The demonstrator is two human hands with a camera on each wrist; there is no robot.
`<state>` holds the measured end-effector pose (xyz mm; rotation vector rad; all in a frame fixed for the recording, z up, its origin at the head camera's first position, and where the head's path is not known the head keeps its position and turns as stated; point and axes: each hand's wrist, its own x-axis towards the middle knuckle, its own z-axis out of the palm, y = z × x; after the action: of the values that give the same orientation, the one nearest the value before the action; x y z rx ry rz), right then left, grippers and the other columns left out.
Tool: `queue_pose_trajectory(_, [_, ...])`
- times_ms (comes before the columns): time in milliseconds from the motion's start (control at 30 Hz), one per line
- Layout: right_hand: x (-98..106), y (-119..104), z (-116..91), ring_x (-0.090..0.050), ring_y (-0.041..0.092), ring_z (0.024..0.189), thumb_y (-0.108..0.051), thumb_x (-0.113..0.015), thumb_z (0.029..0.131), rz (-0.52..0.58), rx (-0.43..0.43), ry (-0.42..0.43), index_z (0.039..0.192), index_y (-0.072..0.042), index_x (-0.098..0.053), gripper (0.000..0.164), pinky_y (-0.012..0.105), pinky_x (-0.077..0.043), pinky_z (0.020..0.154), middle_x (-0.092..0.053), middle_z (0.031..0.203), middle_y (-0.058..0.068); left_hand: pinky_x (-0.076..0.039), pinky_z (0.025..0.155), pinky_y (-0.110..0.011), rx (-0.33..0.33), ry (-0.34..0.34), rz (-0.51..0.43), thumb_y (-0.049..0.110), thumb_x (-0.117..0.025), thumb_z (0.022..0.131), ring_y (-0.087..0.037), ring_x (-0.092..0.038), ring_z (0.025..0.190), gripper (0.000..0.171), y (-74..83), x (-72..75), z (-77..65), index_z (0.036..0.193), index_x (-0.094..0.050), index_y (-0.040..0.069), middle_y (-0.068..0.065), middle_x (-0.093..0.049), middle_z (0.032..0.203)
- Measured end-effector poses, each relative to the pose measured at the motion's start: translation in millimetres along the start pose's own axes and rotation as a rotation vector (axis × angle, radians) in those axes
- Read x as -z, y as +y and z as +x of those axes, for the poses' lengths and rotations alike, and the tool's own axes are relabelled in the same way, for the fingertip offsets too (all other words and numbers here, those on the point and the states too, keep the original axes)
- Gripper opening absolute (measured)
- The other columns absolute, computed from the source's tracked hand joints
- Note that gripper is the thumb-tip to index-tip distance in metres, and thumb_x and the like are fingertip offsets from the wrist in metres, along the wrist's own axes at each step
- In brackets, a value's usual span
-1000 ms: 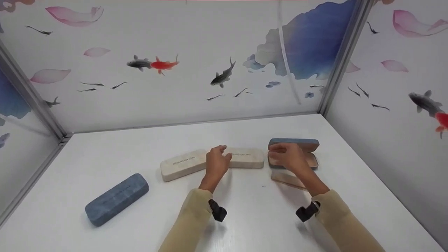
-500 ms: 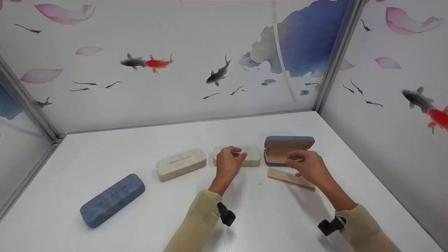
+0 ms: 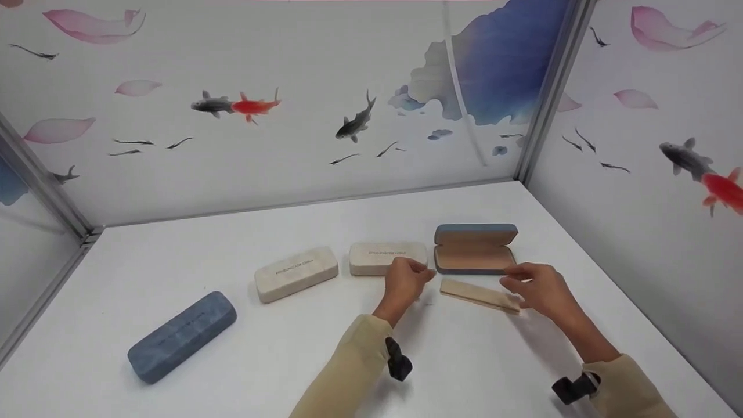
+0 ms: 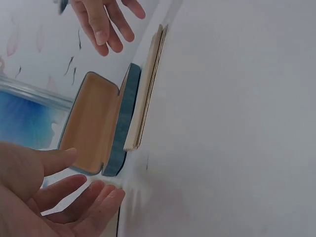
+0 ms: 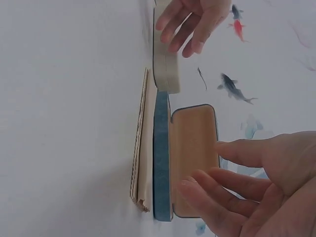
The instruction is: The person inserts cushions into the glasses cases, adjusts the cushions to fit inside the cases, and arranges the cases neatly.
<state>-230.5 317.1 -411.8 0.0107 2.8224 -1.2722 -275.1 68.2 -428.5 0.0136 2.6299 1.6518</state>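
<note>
A blue glasses case (image 3: 475, 258) stands with its lid raised, showing a tan lining and nothing inside. In front of it lies a folded cardboard strip (image 3: 479, 296), whose corrugated edges show in the right wrist view. My left hand (image 3: 404, 284) hovers left of the strip, before a closed cream glasses case (image 3: 371, 261), fingers loosely bent and holding nothing. On the other side, my right hand (image 3: 540, 287) is near the strip's right end and the open case's corner. Its fingers are apart from the thumb, also holding nothing, as the right wrist view (image 5: 256, 182) confirms.
Another closed cream glasses case (image 3: 296, 276) lies further left on the white table (image 3: 278, 360). A closed blue glasses case (image 3: 183, 337) is at the front left. Printed wall panels (image 3: 290, 58) with fish enclose the back and sides.
My right hand has drawn back from the open blue case, towards me and to the right. My left hand has moved right, from between the cream cases to the strip's left side.
</note>
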Motion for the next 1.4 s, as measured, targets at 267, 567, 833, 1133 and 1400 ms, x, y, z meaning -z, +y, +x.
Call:
queue_pose_trajectory(267, [1.6, 14.8, 1.9, -0.069, 0.026, 0.096, -0.025, -0.067, 0.096, -0.027, -0.116, -0.057, 0.133, 0.011, -0.054, 0.054, 0.034, -0.061, 0.068, -0.063, 0.122, 0.031, -0.054, 0.055, -0.023, 0.087, -0.028, -0.021, 0.012, -0.072, 0.091, -0.02, -0.072, 0.067, 0.031, 5.0, -28.0, -2.3, 0.114, -0.067, -0.008, -0.014, -0.074, 0.096])
queue_pose_trajectory(567, [3.8, 21.7, 9.6, -0.062, 0.023, 0.089, -0.027, -0.069, 0.094, -0.094, -0.24, -0.117, 0.133, 0.011, -0.053, 0.056, 0.03, -0.059, 0.067, -0.058, 0.126, 0.031, -0.043, 0.051, -0.021, 0.048, 0.021, 0.07, 0.01, -0.073, 0.089, -0.011, -0.059, 0.06, 0.02, 2.0, -39.3, 3.2, 0.1, -0.07, -0.006, -0.006, -0.066, 0.081])
queue_pose_trajectory(833, [0.7, 26.2, 12.8, -0.06, 0.022, 0.087, -0.022, -0.07, 0.093, -0.097, -0.241, -0.117, 0.124, 0.009, -0.059, 0.046, 0.03, -0.059, 0.065, -0.065, 0.109, 0.021, -0.036, 0.054, -0.028, 0.02, 0.077, 0.166, 0.007, -0.073, 0.084, -0.013, -0.046, 0.062, 0.019, -2.4, -49.1, 5.9, 0.07, -0.061, 0.007, 0.001, -0.053, 0.066])
queue_pose_trajectory(1133, [-2.1, 29.4, 18.2, -0.057, 0.019, 0.078, -0.015, -0.071, 0.091, -0.128, -0.276, -0.107, 0.107, 0.004, -0.067, 0.025, 0.026, -0.054, 0.062, -0.065, 0.091, 0.011, -0.032, 0.051, -0.028, -0.027, 0.108, 0.23, 0.006, -0.073, 0.085, -0.011, -0.041, 0.056, 0.031, -4.4, -55.1, 7.0, 0.059, -0.057, 0.009, 0.004, -0.046, 0.059])
queue_pose_trajectory(1400, [9.8, 20.3, 24.1, -0.057, 0.018, 0.079, -0.017, -0.071, 0.088, -0.074, -0.215, -0.142, 0.1, 0.002, -0.066, 0.023, 0.028, -0.054, 0.065, -0.062, 0.087, 0.007, -0.044, 0.059, -0.023, 0.007, 0.082, 0.077, 0.011, -0.07, 0.09, -0.011, -0.055, 0.067, 0.011, -0.9, -44.9, 6.3, 0.08, -0.068, 0.006, -0.003, -0.066, 0.076])
